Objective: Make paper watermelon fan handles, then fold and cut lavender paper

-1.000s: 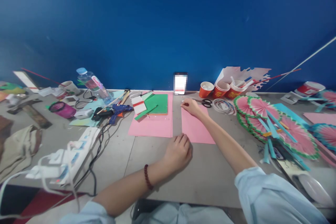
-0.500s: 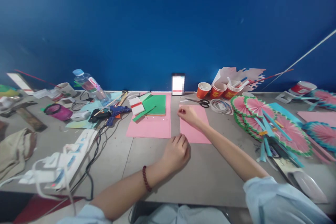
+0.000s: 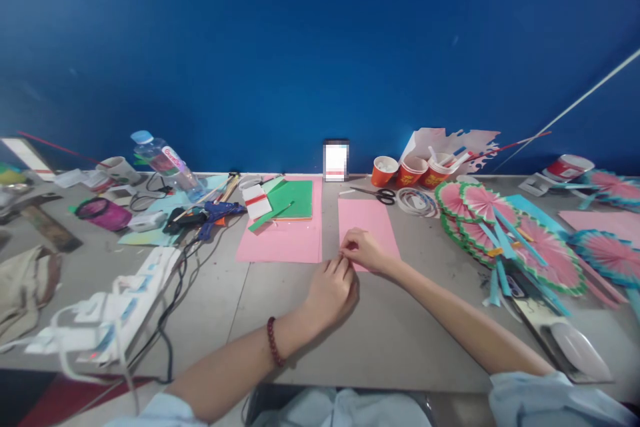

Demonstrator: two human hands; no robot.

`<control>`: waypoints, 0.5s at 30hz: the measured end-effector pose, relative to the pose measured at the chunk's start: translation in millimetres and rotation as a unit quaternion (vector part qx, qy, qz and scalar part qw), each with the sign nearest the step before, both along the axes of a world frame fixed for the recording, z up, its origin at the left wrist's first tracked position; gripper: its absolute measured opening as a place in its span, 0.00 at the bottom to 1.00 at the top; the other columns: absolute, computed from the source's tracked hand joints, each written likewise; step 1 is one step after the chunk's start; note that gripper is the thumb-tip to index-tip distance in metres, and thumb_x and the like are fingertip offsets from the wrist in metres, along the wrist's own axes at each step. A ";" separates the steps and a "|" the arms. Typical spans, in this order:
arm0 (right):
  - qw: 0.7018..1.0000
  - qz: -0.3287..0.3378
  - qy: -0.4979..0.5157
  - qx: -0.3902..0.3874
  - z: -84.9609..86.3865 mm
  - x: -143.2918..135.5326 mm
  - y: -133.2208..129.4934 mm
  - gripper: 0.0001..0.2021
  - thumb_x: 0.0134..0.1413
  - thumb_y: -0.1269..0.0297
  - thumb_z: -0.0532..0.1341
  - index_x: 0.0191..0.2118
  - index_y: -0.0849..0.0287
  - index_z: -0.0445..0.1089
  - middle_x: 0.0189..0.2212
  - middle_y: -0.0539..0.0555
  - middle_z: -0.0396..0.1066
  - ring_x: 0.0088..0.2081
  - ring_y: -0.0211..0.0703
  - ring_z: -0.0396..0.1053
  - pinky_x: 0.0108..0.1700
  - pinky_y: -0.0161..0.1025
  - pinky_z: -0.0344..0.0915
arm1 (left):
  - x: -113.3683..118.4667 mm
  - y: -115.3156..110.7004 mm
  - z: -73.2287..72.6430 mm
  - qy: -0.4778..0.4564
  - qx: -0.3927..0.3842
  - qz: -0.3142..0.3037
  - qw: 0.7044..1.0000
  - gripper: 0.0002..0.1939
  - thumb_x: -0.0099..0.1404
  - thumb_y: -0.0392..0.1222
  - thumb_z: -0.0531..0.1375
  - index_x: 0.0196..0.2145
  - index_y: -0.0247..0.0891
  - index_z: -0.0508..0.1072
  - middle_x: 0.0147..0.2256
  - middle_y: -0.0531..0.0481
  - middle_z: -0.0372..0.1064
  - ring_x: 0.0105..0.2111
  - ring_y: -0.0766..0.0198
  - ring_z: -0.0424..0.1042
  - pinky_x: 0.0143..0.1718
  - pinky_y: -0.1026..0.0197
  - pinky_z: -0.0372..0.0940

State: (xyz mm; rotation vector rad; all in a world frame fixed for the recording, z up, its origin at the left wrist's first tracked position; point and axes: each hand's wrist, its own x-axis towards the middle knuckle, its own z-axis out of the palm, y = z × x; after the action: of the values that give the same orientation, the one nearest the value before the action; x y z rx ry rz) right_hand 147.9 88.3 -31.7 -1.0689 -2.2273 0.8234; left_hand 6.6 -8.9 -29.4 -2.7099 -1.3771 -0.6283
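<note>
My left hand [image 3: 333,290], with a dark red bead bracelet [image 3: 274,341] on its wrist, rests on the grey table with its fingers curled together. Its fingertips meet those of my right hand [image 3: 364,250] at the near left corner of a pink sheet [image 3: 371,217]. The right thumb and index finger are pinched together. Whatever either hand holds is too small or hidden to make out. Left of the hands lies a larger pink sheet [image 3: 280,250], bearing a green paper stack [image 3: 303,199] and a white block with a red band [image 3: 257,202].
Black scissors [image 3: 385,196], orange paper cups [image 3: 384,172] and a clear tape coil [image 3: 416,201] sit behind on the right. Pink pleated fans [image 3: 547,253] lie at right. A blue glue gun [image 3: 220,212], bottle [image 3: 170,163] and power strip [image 3: 137,303] are at left. A phone [image 3: 336,161] leans on the wall.
My right hand has come nearer across the pink sheet and now meets my left fingertips. My left hand has barely moved. The whole view has shifted slightly.
</note>
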 end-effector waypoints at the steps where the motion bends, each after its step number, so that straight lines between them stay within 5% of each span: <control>1: 1.000 0.002 -0.001 0.004 -0.8 0.3 0.5 0.07 0.44 0.77 0.63 0.22 0.59 0.69 0.23 0.50 0.68 0.30 0.39 0.64 0.34 0.35 0.60 | 0.1 -0.2 -0.2 0.000 0.001 -0.001 1.000 0.12 0.62 0.35 0.52 0.42 0.31 0.69 0.42 0.37 0.69 0.47 0.51 0.66 0.42 0.51 0.65; 15: 0.999 -0.023 0.011 0.026 -3.5 0.2 4.1 0.08 0.44 0.77 0.62 0.21 0.59 0.67 0.22 0.50 0.68 0.29 0.39 0.64 0.33 0.35 0.60 | 1.0 -2.8 -1.7 0.041 0.020 0.005 0.999 0.13 0.63 0.35 0.52 0.44 0.30 0.70 0.46 0.37 0.69 0.48 0.51 0.66 0.43 0.53 0.63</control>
State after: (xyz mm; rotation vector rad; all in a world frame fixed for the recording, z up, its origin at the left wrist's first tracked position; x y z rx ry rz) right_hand 148.1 92.5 -35.2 -1.0769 -2.1855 0.7506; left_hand 7.7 -11.7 -31.2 -2.6636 -1.3444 -0.5326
